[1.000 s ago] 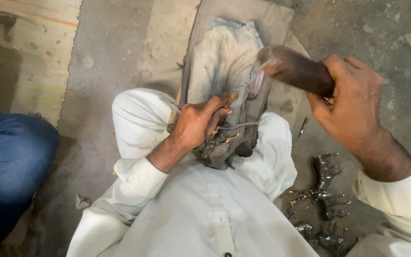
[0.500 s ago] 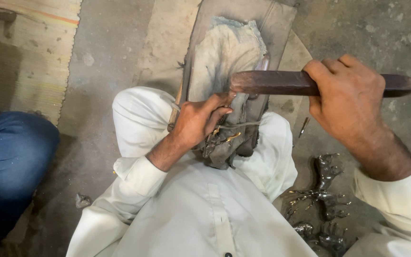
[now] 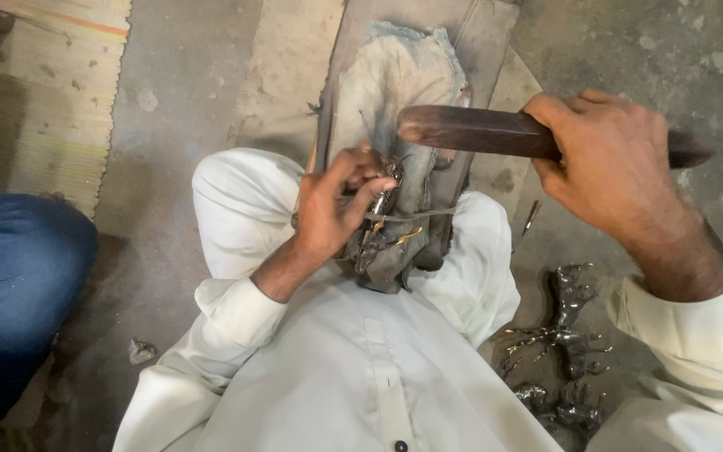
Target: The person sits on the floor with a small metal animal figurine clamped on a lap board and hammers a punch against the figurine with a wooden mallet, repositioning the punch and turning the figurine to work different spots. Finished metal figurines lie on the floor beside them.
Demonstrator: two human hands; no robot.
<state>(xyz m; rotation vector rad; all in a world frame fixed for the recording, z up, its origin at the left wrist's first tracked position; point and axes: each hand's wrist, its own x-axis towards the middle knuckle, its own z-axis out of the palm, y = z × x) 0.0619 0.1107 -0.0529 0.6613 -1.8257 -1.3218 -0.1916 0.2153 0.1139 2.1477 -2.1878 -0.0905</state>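
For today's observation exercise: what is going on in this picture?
A person in white clothes sits on the floor. The left hand pins a small dark metal piece against a cloth-covered board between the knees. The right hand grips a dark wooden bar held level just above it. More dark metal pieces lie on the floor.
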